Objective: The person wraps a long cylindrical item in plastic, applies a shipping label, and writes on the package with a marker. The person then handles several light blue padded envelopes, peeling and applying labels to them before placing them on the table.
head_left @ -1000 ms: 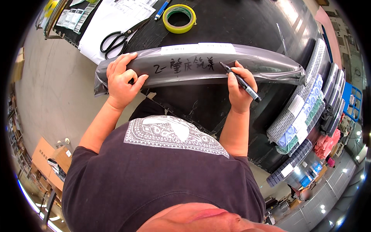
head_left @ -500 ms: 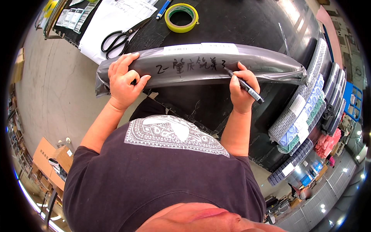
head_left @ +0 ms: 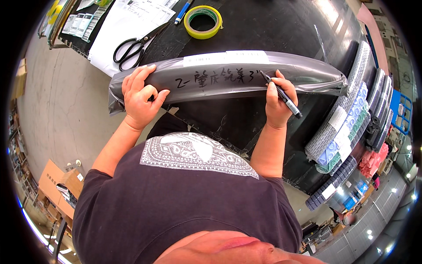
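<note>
A long package in dark grey plastic film lies across the black table, with white barcode labels along its far edge. My right hand grips a black marker pen. The pen's tip meets the film at the right end of a line of black handwriting. My left hand holds the package near its left end, fingers over the film and thumb bent in. A small dark thing shows between that thumb and forefinger; I cannot make out what it is.
Beyond the package lie black-handled scissors, white papers, a blue pen and a yellow tape roll. Several rolled fabrics are stacked along the right side. Cardboard boxes stand at the lower left.
The pen tip has moved slightly right and up, adding small marks at the end of the writing. My left hand keeps its hold on the package.
</note>
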`<state>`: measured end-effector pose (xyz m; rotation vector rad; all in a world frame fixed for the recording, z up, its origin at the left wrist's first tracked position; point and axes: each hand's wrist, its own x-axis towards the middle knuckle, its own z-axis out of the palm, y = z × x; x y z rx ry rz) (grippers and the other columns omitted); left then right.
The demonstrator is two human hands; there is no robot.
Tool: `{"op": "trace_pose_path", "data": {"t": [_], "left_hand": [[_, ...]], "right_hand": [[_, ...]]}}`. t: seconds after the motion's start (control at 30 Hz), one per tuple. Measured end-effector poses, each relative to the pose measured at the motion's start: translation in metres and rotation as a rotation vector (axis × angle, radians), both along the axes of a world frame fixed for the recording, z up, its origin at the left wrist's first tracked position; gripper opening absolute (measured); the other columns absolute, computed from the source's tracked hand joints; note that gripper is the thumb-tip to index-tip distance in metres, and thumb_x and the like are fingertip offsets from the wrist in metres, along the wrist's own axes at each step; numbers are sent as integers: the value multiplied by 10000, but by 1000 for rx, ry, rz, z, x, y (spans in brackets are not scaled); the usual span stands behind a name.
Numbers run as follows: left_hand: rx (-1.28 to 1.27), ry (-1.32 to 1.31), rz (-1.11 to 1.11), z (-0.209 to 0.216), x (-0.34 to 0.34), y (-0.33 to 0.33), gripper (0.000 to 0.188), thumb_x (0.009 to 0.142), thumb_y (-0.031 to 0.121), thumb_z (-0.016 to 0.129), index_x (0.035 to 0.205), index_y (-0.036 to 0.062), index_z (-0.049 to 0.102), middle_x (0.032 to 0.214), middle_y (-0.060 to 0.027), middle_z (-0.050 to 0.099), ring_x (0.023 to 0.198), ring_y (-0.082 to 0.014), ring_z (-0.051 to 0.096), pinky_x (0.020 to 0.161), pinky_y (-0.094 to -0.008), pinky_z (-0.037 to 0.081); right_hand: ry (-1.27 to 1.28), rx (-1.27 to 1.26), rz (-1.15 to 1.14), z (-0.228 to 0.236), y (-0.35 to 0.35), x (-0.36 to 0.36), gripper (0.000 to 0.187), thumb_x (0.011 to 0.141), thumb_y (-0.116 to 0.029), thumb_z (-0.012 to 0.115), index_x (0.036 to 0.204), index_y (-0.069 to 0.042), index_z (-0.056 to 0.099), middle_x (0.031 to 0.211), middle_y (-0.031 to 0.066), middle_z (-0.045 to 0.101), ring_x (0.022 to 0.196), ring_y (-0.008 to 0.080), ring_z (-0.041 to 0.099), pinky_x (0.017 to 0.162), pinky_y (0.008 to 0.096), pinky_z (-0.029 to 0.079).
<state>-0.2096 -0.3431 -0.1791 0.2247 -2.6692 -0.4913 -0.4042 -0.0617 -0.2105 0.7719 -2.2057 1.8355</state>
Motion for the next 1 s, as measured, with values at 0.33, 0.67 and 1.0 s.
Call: {"op": "trace_pose_path", "data": {"t": [0.33, 0.67, 1.0], "left_hand": [[-4, 6, -2, 0, 1, 2, 366, 676, 157, 809, 568, 80, 468, 1273, -147, 609, 1175, -347, 537, 962, -410, 356], [-20, 6, -5, -1, 2, 2, 360, 681, 155, 805, 577, 81, 469, 1278, -149, 606, 1182, -348, 535, 965, -408, 351], [-6, 5, -14, -1, 3, 4, 354, 687, 148, 801, 585, 80, 469, 1285, -153, 600, 1185, -351, 532, 967, -409, 346]], "right_hand": [[23, -58, -4, 2, -2, -1, 74, 745, 37, 634, 808, -1, 627, 761, 71, 620, 742, 178, 627, 977, 441, 510], [31, -24, 46, 1, 5, -2, 81, 743, 13, 640, 823, 0, 632, 756, 82, 619, 760, 193, 631, 983, 464, 506], [16, 83, 216, 10, 9, -1, 88, 712, 30, 633, 780, -25, 633, 637, 46, 580, 617, 142, 571, 1068, 493, 413]]}}
